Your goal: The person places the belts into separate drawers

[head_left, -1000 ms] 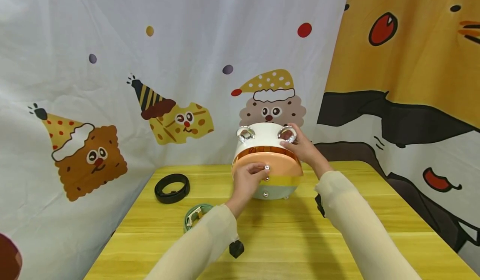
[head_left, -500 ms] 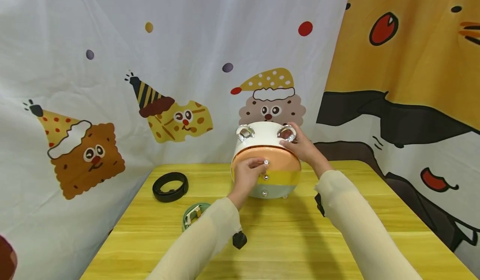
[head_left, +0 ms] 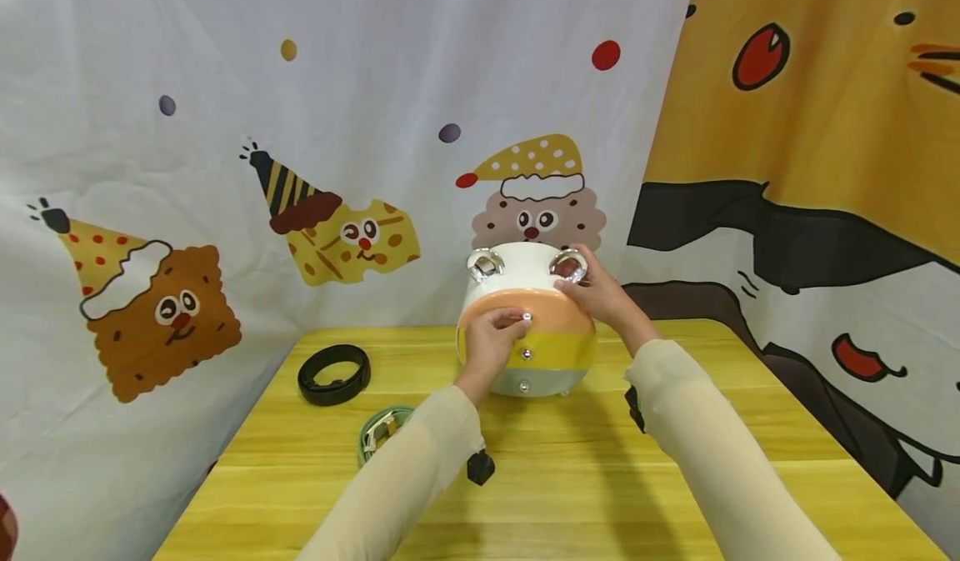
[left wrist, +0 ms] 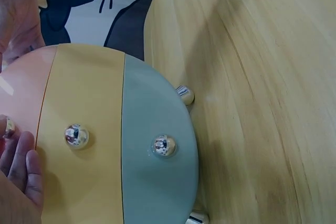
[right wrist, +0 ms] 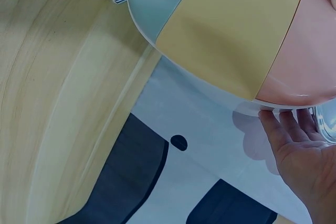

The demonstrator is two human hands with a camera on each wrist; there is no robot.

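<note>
A small rounded drawer box [head_left: 522,265] with a white body and two shiny ring-shaped ears stands toward the back of the table. Its front has a peach top drawer [head_left: 558,313], a yellow middle drawer [left wrist: 86,93] and a grey-green bottom drawer [left wrist: 152,103], each with a round silver knob. My left hand [head_left: 489,343] pinches the knob of the peach drawer, which sits flush with the body. My right hand [head_left: 596,293] grips the box's upper right corner by the ear [head_left: 567,267], thumb in front and fingers [right wrist: 283,127] along the side.
On the wooden table [head_left: 570,494], a coiled black belt [head_left: 333,375] lies at the left. Nearer, a coiled green belt [head_left: 382,433] is partly covered by the left sleeve. A printed cloth [head_left: 375,69] hangs close behind the box.
A second ago the peach drawer stood slightly out, with a gap above it; my left hand has moved in with it and it is now closed. My right hand keeps its place.
</note>
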